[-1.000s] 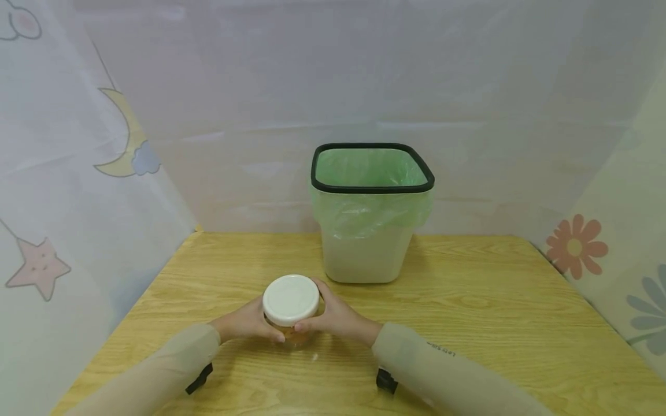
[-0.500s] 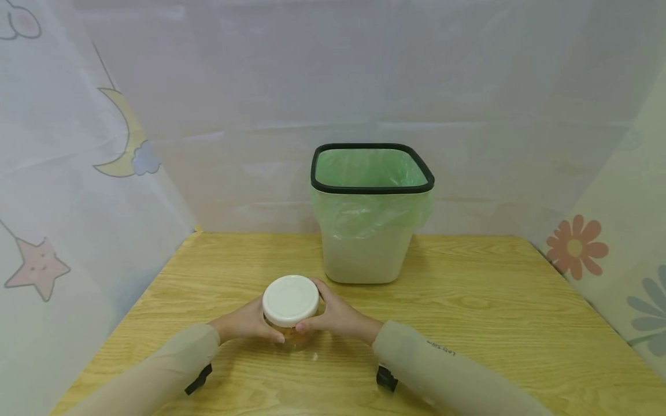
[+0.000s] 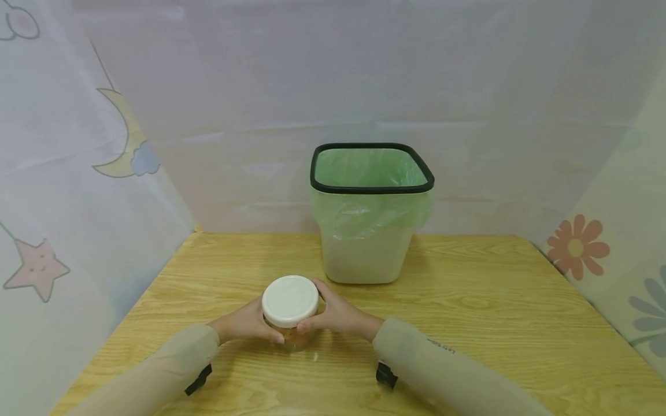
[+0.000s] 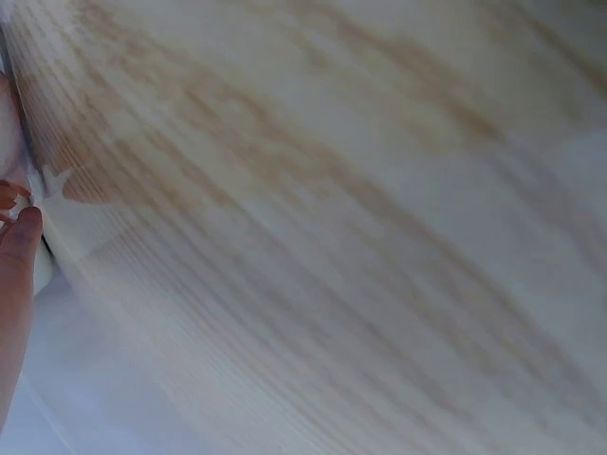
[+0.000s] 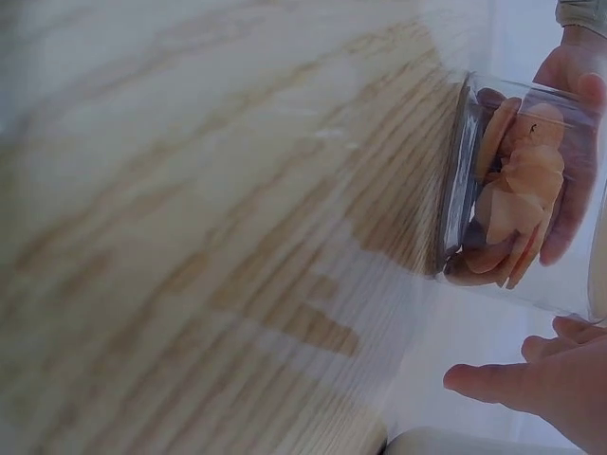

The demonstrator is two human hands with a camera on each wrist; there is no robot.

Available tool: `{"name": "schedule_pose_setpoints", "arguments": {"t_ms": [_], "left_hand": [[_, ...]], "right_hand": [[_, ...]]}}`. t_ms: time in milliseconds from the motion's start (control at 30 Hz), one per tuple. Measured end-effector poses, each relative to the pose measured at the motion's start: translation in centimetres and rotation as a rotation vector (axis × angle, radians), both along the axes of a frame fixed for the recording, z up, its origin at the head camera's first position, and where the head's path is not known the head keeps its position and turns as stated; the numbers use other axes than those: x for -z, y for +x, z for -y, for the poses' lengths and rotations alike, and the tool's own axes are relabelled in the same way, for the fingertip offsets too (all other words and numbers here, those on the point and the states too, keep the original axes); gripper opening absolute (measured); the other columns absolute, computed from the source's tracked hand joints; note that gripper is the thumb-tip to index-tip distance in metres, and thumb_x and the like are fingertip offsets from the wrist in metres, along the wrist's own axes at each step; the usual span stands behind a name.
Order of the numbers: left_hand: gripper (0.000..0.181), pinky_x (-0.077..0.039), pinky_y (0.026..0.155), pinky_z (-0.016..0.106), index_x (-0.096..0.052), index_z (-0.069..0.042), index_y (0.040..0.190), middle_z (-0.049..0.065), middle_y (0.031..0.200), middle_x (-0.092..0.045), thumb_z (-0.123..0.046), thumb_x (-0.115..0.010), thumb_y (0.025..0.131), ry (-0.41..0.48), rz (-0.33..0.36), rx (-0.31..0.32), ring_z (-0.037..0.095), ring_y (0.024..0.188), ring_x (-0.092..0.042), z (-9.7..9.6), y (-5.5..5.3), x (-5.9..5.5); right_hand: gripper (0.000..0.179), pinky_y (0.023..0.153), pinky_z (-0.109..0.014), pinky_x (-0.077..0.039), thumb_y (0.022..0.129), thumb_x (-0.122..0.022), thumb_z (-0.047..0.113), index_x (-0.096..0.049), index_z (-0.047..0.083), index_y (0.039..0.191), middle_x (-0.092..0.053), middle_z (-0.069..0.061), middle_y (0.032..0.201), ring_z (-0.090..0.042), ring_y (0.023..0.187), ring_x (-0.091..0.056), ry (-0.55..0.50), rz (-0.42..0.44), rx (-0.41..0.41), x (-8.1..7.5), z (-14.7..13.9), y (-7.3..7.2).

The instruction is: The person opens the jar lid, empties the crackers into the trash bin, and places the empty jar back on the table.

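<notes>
A clear jar (image 3: 296, 340) with a wide white lid (image 3: 291, 299) stands upright on the wooden table, held between both hands. From the left, my left hand (image 3: 247, 322) grips the jar's side, its thumb in front below the lid. On the other side my right hand (image 3: 339, 315) holds the jar near the lid, thumb in front and fingers reaching round the back. Thin orange-brown pieces (image 5: 520, 194) fill the lower part of the jar in the right wrist view. The left wrist view catches only a fingertip (image 4: 27, 232) at its left edge.
Behind the jar and to its right stands a white bin (image 3: 364, 254) with a black rim and a green liner bag (image 3: 372, 214). Patterned cloth (image 3: 250, 115) hangs round the back and sides of the wooden table (image 3: 484, 300).
Hardly anything differs. My right thumb has shifted very slightly to the right along the front of the jar; the jar, lid and left hand stay in place.
</notes>
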State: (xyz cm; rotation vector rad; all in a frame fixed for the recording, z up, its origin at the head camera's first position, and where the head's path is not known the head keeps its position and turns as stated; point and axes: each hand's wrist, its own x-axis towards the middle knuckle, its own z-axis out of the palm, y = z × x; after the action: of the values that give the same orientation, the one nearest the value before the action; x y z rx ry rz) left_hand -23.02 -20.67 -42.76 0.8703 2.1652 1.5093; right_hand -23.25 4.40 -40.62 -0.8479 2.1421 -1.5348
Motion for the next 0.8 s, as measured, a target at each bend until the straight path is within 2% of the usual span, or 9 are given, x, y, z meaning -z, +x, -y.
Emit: {"name": "schedule_pose_setpoints", "arguments": {"t_ms": [500,800], "left_hand": [[0.103,-0.025,0.107,0.055,-0.016,-0.003,0.151,0.017,0.145,-0.037,-0.010,-0.085,0.075,-0.017,0.021,-0.010,0.034,0.131,-0.038,0.04,0.11,-0.29],[0.103,-0.026,0.107,0.055,-0.016,-0.004,0.151,0.016,0.145,-0.036,-0.010,-0.085,0.075,0.003,0.029,0.002,0.034,0.132,-0.037,0.13,0.03,-0.19]], "right_hand": [[0.102,0.111,-0.056,-0.023,0.076,-0.080,0.047,-0.024,0.009,0.152,-0.033,-0.008,0.152,-0.028,0.142,-0.025,-0.018,-0.005,-0.060,0.15,-0.18,-0.67],[0.101,0.110,-0.056,-0.024,0.078,-0.080,0.043,-0.023,0.006,0.152,-0.033,-0.011,0.152,-0.032,0.142,-0.024,0.005,-0.026,-0.079,-0.28,-0.24,-0.90]]}}
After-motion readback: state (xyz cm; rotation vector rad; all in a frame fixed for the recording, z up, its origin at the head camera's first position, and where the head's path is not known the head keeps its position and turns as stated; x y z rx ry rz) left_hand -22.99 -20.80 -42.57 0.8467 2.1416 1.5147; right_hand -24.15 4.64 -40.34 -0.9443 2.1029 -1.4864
